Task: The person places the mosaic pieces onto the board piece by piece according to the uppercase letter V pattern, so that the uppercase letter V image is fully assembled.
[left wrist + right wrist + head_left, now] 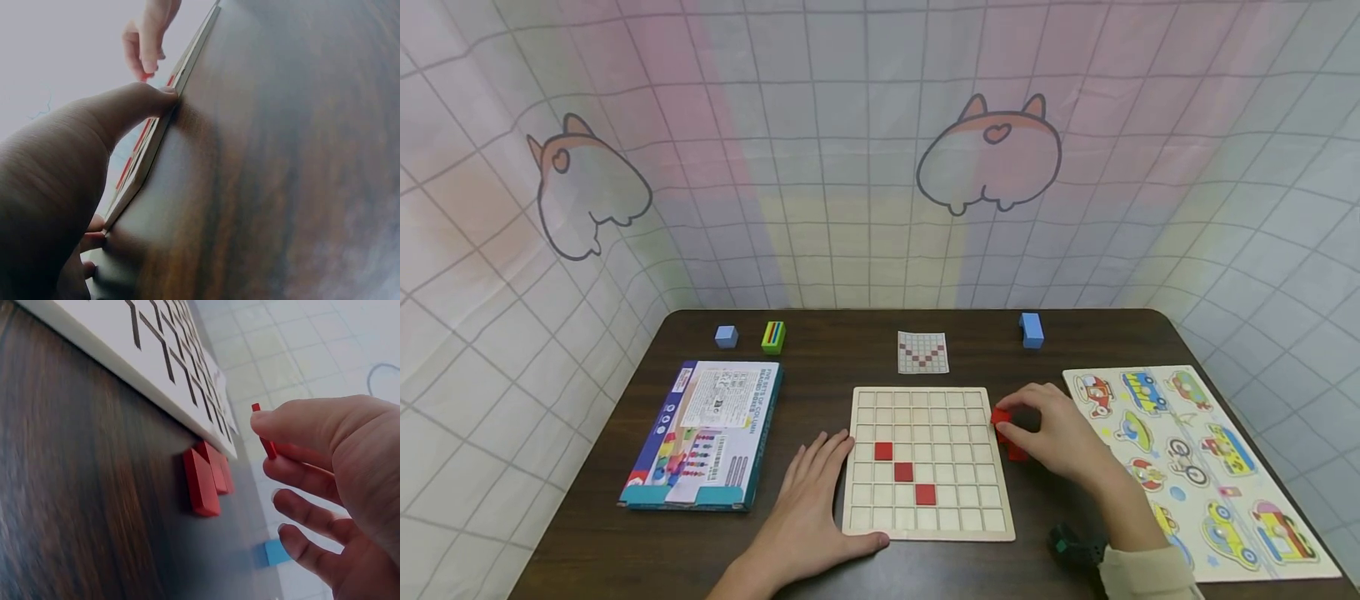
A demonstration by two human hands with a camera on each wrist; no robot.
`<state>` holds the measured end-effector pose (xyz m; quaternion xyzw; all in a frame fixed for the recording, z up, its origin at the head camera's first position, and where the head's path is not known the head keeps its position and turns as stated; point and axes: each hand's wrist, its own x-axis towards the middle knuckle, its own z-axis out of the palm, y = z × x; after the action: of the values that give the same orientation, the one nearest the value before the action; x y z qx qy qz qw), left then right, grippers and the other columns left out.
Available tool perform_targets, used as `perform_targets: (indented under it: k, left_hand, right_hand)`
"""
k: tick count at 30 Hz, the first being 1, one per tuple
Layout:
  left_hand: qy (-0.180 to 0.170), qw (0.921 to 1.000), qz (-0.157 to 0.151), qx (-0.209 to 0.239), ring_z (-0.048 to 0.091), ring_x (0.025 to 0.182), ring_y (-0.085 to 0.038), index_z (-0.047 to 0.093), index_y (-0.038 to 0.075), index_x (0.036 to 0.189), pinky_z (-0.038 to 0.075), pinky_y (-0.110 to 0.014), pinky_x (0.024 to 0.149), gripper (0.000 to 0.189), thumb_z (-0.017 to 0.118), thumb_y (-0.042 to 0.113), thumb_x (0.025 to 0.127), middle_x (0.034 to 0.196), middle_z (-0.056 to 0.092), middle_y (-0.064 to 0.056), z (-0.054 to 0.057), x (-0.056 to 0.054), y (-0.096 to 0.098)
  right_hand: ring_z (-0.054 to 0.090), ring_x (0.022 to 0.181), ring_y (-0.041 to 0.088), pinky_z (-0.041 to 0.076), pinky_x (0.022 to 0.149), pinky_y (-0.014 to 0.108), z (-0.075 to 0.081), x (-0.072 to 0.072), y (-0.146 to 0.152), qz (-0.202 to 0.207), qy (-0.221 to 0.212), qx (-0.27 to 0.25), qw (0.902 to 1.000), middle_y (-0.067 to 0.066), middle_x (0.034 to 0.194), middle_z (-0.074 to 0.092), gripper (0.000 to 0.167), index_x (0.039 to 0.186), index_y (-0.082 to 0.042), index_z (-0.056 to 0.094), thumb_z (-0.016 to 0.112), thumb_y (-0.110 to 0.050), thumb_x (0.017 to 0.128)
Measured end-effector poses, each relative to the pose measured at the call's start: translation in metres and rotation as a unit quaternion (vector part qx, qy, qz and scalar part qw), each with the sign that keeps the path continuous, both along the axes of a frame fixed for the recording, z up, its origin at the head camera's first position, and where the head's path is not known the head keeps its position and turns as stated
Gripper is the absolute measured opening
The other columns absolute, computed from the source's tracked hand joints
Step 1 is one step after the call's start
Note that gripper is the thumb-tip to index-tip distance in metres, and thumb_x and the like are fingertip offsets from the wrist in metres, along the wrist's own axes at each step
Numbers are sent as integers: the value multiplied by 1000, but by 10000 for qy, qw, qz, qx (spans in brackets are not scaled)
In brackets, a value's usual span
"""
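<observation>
A pale wooden grid board (928,535) lies on the dark table, with three red square tiles (904,472) set in its cells in a diagonal. My left hand (808,508) rests at the board's left front corner, fingers extended along the left edge and thumb (147,100) against the front edge. Beyond the board's right edge, my right hand (1060,433) pinches a thin red tile (269,447) between thumb and fingers, raised off the table in the right wrist view. Below it, several more red tiles (201,484) lie beside the board.
Behind the board lies a small pattern card (922,353). A boxed set (707,433) is on the left, a picture puzzle board (1180,500) on the right. Farther back are a blue cube (726,337), a green striped block (773,337) and a blue block (1032,331).
</observation>
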<state>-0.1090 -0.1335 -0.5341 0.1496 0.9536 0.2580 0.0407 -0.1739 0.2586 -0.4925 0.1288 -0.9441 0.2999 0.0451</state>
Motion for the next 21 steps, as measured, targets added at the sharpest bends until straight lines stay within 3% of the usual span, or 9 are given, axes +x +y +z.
perform_targets:
  k: [13,21]
  left_hand:
    - [67,10000,-13,-73,23,172,-31,35,25,174,16,-65,139,136,78,97,67,182,33,4,0,-1,0]
    - [-84,9999,36,-81,21,173,-30,34,27,174,14,-65,140,137,77,99,66,183,31,5,0,-1,0]
  right_hand:
    - [61,115,20,60,98,50,0,-3,-22,262,71,-13,9996,-6,116,76,28,120,-22,82,92,-24,93]
    - [60,110,20,57,88,37,1,-4,-38,442,-84,-78,9990,-13,110,73,25,117,-26,81,91,-29,94]
